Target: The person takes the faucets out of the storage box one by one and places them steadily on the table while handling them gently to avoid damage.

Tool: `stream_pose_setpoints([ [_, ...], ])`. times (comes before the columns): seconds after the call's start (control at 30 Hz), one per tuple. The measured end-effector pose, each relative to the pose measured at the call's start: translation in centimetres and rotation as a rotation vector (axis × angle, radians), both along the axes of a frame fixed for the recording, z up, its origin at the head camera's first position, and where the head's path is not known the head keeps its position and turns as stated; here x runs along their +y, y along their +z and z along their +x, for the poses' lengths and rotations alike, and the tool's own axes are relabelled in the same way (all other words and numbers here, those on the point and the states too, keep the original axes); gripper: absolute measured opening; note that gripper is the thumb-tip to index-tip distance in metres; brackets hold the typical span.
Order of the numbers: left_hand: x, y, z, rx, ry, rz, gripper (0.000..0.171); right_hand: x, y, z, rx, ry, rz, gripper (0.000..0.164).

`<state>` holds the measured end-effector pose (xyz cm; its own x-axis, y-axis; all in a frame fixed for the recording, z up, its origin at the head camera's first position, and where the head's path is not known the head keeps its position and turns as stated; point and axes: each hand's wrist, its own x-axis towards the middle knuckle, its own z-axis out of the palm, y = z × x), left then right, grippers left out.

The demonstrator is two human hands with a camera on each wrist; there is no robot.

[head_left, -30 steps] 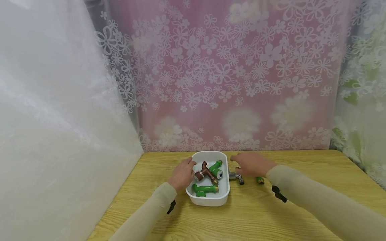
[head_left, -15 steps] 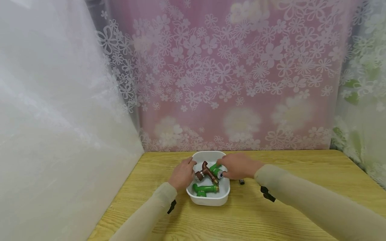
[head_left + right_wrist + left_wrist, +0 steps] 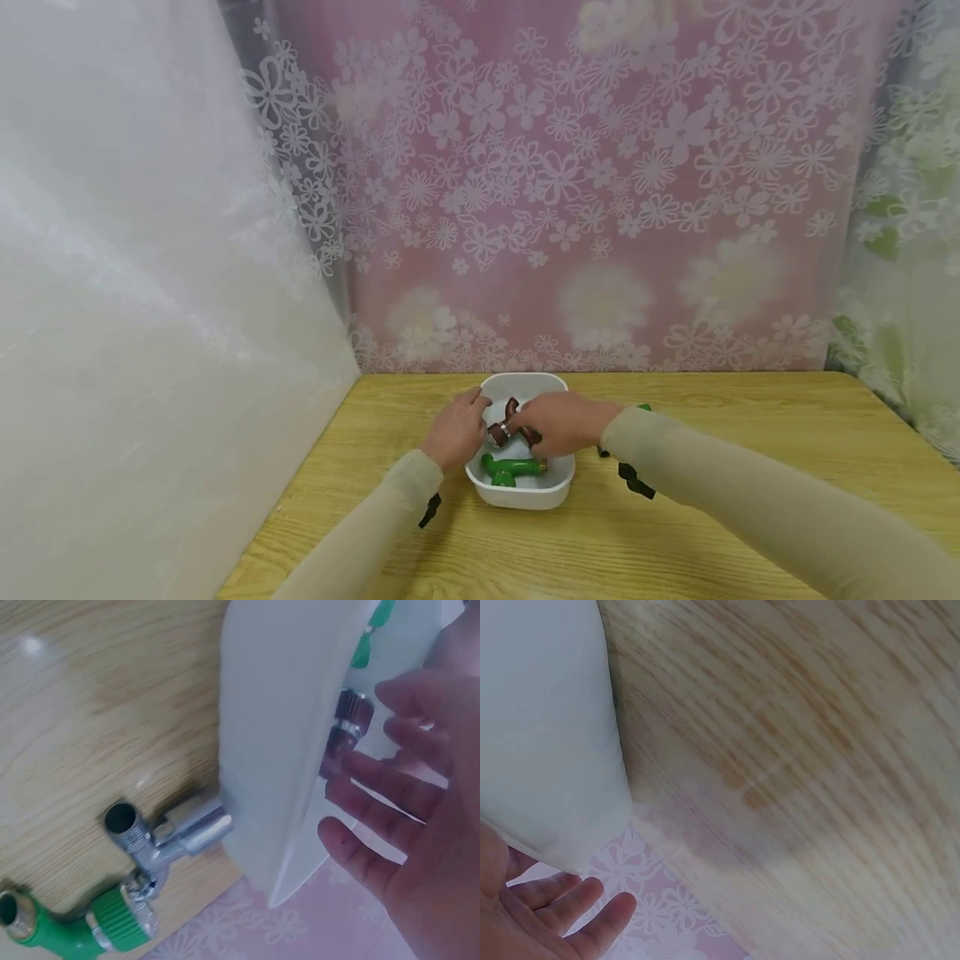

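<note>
A white tray (image 3: 520, 500) stands on the table. Inside lie a brown tap (image 3: 498, 432) and, nearer me, a green tap (image 3: 515, 469). My left hand (image 3: 456, 431) rests on the tray's left rim, and in the left wrist view its fingers (image 3: 573, 904) reach loosely past the edge. Over the tray's right side is my right hand (image 3: 564, 423), its fingertips at the brown tap. The right wrist view shows those fingers (image 3: 375, 810) spread and slightly bent around this tap; whether they pinch it is hidden. The tray's far right corner is covered by the hand.
Outside the tray, to its right, lie a chrome angle valve (image 3: 161, 847) against the wall and another green tap (image 3: 82, 930), both mostly behind my right arm in the head view. The wooden table (image 3: 750, 433) ends at a pink flowered curtain (image 3: 600, 183); a white sheet (image 3: 135, 292) hangs left.
My right hand has moved left from beside the tray, over its right rim, to the brown tap, covering the far green tap. The left hand has stayed on the rim.
</note>
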<state>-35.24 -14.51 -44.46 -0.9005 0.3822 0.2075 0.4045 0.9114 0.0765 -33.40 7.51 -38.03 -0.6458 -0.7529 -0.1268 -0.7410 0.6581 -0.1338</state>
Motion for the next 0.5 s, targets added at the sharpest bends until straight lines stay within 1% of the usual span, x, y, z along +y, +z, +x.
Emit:
stream_pose_setpoints([
  [0.1, 0.0, 0.1, 0.0, -0.004, -0.004, 0.0, 0.035, -0.7, 0.1, 0.1, -0.037, 0.045, -0.001, 0.043],
  [0.23, -0.1, 0.2, 0.1, -0.005, -0.006, 0.0, 0.034, -1.5, 0.1, 0.1, -0.061, 0.059, 0.017, 0.045],
  [0.37, -0.1, 0.3, 0.2, -0.006, -0.013, -0.007, 0.034, -2.1, -0.1, -0.3, -0.072, 0.073, 0.04, 0.046],
  [0.5, -0.1, 0.4, 0.3, -0.013, -0.015, -0.003, 0.035, -2.7, -0.6, -0.7, -0.106, 0.125, 0.045, 0.047],
])
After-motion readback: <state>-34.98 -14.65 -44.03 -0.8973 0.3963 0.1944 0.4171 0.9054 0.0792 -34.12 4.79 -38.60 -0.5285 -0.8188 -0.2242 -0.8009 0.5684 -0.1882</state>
